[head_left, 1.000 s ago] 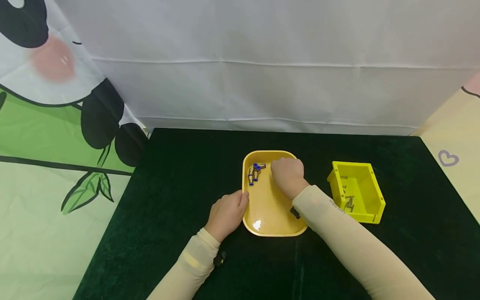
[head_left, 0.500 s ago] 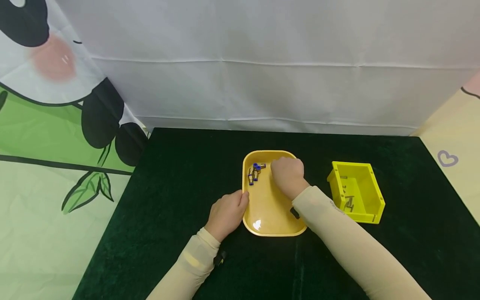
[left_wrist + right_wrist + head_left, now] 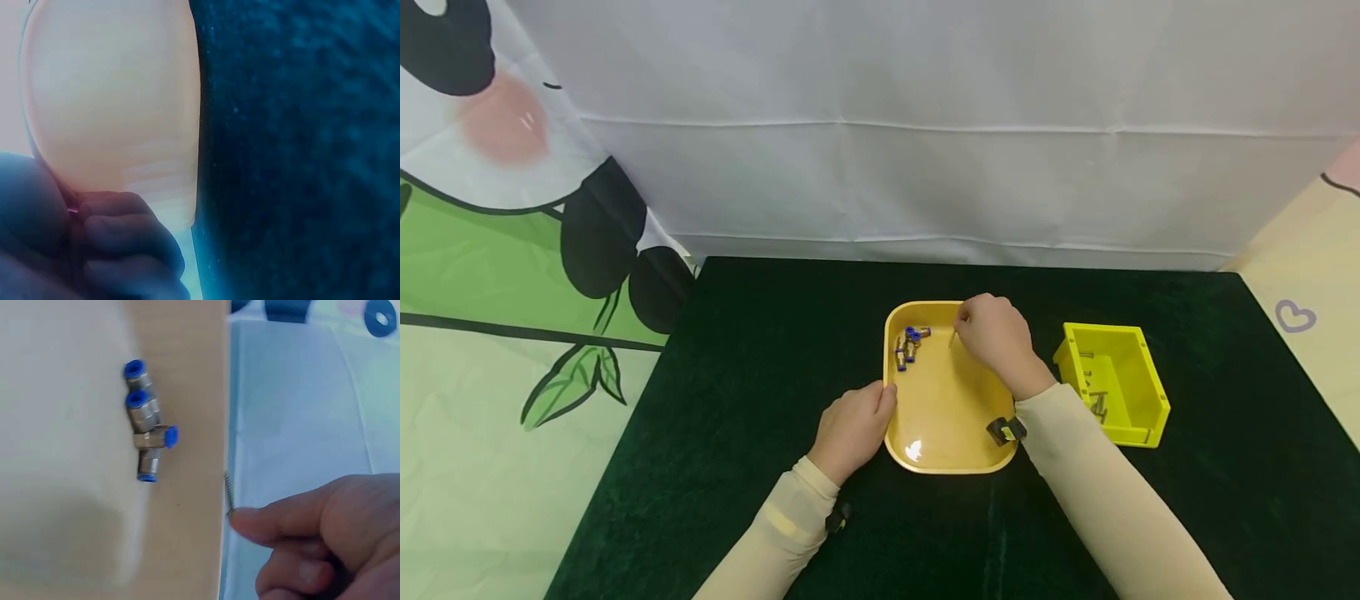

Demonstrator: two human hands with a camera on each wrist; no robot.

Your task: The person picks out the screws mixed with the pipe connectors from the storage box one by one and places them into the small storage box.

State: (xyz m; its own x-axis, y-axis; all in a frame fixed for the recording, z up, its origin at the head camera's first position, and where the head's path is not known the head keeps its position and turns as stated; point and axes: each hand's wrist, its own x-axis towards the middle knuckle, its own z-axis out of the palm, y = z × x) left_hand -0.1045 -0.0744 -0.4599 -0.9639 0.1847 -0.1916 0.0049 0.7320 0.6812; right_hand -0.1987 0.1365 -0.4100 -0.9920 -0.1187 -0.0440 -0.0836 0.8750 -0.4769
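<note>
A shallow yellow tray (image 3: 951, 417) lies on the dark green cloth. My left hand (image 3: 853, 425) grips its left rim; in the left wrist view, curled fingers (image 3: 125, 231) hold the tray's edge. Over the tray's upper right edge, my right hand (image 3: 996, 337) pinches a small metal screw (image 3: 229, 490) between thumb and fingertip, its threaded end sticking out. Several brass push-in air fittings (image 3: 912, 346) with blue collars lie clustered in the tray's upper left. The right wrist view shows these fittings (image 3: 142, 415) apart from the screw.
A bright yellow bin (image 3: 1159, 407) stands right of the tray, beside my right forearm, with several screws (image 3: 1099, 404) inside. Green cloth (image 3: 775, 333) covers the table up to a white fabric backdrop (image 3: 880, 183). Printed cloth (image 3: 475, 417) hangs at the left.
My right hand has risen and shifted right from inside the tray, and the screw in its fingers now shows. My left hand and the tray have stayed in place.
</note>
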